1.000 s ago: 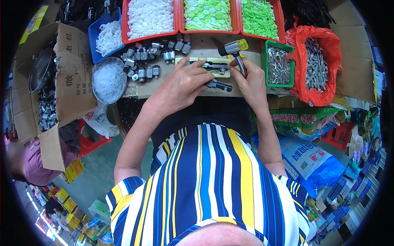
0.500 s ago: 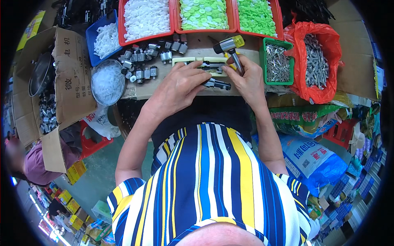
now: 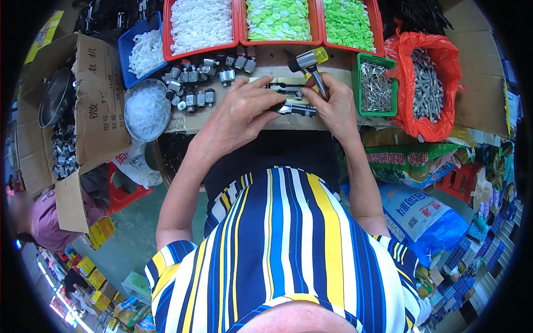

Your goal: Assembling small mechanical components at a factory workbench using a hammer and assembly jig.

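Note:
My left hand (image 3: 240, 112) is closed on a dark, elongated plastic part (image 3: 298, 109) with shiny metal on it, which sticks out past the fingertips at the bench's near edge. Between thumb and fingers, my right hand (image 3: 335, 106) holds a small hammer (image 3: 308, 59) by its handle, the yellow-and-black head pointing away from me. The right thumb and fingertips also reach a second black part (image 3: 284, 87), lying in a pale yellow holder (image 3: 258, 81). My left fingers cover much of that holder. A yellow-handled tool, partly hidden, lies by the hammer.
Small silver motors (image 3: 201, 98) lie left of my hands, near a bowl of clear plastic pieces (image 3: 147, 110). Red trays (image 3: 239, 43) of white and green parts line the back. Right stand a green basket (image 3: 362, 111) of metal pins and a red bag (image 3: 452, 105) of grey pieces.
My left hand and its dark part have shifted slightly to the right. More of the pale holder is covered now. The right hand keeps the hammer in nearly the same spot.

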A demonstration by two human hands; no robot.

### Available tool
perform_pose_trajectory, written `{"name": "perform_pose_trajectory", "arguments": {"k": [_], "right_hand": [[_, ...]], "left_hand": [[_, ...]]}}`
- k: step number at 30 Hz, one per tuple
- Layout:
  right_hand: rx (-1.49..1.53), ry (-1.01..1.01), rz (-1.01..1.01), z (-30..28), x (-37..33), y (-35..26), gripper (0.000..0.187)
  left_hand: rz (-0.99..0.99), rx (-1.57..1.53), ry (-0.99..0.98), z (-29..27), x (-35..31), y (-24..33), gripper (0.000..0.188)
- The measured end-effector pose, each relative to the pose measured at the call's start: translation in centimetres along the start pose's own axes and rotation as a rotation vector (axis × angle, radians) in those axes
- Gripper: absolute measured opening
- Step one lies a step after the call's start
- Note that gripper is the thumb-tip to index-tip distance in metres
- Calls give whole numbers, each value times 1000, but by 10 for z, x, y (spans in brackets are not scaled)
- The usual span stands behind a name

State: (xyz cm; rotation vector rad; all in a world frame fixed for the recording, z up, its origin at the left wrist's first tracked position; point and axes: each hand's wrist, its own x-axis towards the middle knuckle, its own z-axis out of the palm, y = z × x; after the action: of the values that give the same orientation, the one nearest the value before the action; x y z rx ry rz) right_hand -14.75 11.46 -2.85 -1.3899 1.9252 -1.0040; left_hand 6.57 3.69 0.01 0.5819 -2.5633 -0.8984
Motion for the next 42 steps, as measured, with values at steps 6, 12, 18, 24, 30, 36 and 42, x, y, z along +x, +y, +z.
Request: {"name": "perform_pose_trajectory", "arguments": {"k": [6,12,18,24,30,36,42], "right_hand": [[-12,9,-27,-2,-1,0,18],[-1,-9,-10,-2,0,-2,17],[12,-5,-28,-4,-1,-4,14],[-4,-9,-26,-5,-2,-5,11],[9,14,-5,-8,-5,-4,11],[21,33,-11,-11,-7,-3,12],[36,29,-22,-10,-9,2,11]], "left_hand": [[-36,148,235,-14,7,-6,35],[-30,202,166,0,5,-15,34],[-23,206,158,9,8,-17,34],[-25,200,162,12,8,-18,32],[-51,198,190,19,7,-18,30],[-65,167,218,21,5,-18,30],[-56,120,247,21,7,-18,31]]}}
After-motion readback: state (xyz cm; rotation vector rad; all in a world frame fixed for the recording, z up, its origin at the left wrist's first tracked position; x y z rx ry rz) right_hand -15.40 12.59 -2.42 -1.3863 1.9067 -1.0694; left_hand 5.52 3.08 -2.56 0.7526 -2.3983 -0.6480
